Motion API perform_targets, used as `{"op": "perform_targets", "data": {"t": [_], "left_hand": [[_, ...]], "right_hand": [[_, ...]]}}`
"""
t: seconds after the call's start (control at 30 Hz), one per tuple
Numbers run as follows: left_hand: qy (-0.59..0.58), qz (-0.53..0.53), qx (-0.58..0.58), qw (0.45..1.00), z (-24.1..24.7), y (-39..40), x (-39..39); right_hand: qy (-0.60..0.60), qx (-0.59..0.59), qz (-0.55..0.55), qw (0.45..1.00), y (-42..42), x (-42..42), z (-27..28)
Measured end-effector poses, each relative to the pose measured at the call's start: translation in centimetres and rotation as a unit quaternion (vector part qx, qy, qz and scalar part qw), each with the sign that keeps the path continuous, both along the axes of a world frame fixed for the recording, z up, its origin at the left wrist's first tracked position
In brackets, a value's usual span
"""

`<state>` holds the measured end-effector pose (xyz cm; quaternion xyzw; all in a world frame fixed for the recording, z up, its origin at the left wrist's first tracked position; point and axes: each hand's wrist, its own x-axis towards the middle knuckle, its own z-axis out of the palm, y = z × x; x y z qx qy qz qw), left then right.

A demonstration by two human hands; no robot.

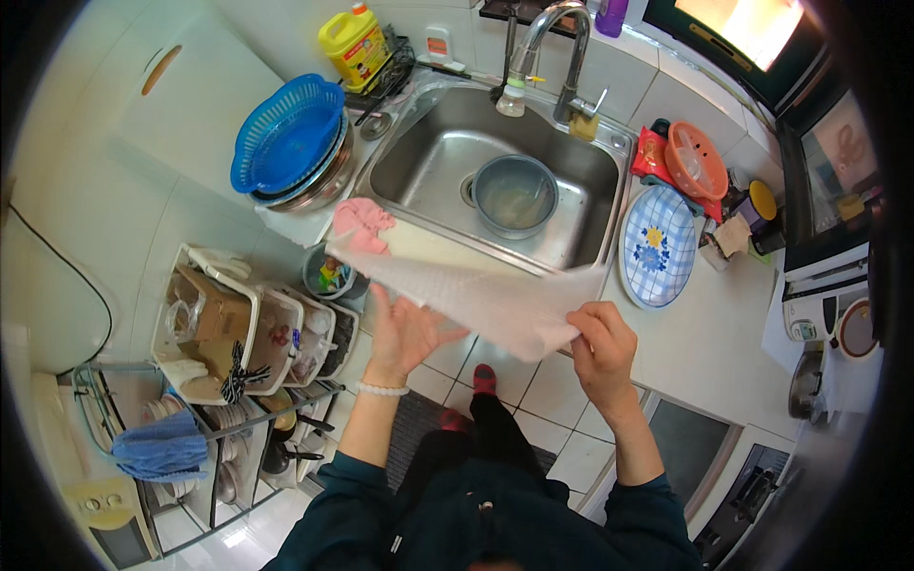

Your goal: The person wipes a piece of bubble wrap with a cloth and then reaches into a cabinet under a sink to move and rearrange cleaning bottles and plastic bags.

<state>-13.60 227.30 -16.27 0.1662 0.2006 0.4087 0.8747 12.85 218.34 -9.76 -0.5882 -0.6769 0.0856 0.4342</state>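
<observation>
A thin, whitish translucent sheet (493, 300) spreads in the air before me, over the front edge of the counter. Its right corner is pinched in my right hand (604, 350). My left hand (410, 332) is below the sheet's left part with its fingers spread and palm up; whether it touches the sheet cannot be told. Behind the sheet, a pink cloth (363, 221) lies at the front left corner of the steel sink (428, 178). In the sink stands a grey bowl (515, 196) holding cloudy liquid.
Left of the sink are a blue plastic basket (289, 139) on stacked bowls and a yellow jug (355, 46). A checked oval dish (658, 246) and an orange basket (696, 160) stand on the right. Below left are a small bin (332, 275), storage bins (207, 321) and a dish rack (235, 428).
</observation>
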Motion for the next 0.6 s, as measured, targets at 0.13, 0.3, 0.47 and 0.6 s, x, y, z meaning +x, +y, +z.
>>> {"op": "perform_targets", "data": {"t": [0.13,0.3,0.47,0.6], "left_hand": [[-0.083,0.137,-0.023,0.987,0.5,-3.5,-1.9],[-0.01,0.179,-0.047,0.983,-1.6,-8.6,-3.2],[-0.044,0.232,-0.076,0.969,-3.6,-13.6,-4.5],[-0.039,0.267,-0.049,0.962,-3.1,-18.6,-5.2]], "right_hand": [[-0.047,0.062,0.027,0.997,-3.0,-1.5,-3.0],[-0.048,-0.003,0.012,0.999,-7.4,-2.4,-8.5],[-0.028,-0.027,-0.005,0.999,-12.2,-3.4,-11.1],[-0.037,0.011,-0.006,0.999,-14.9,-4.3,-10.0]]}}
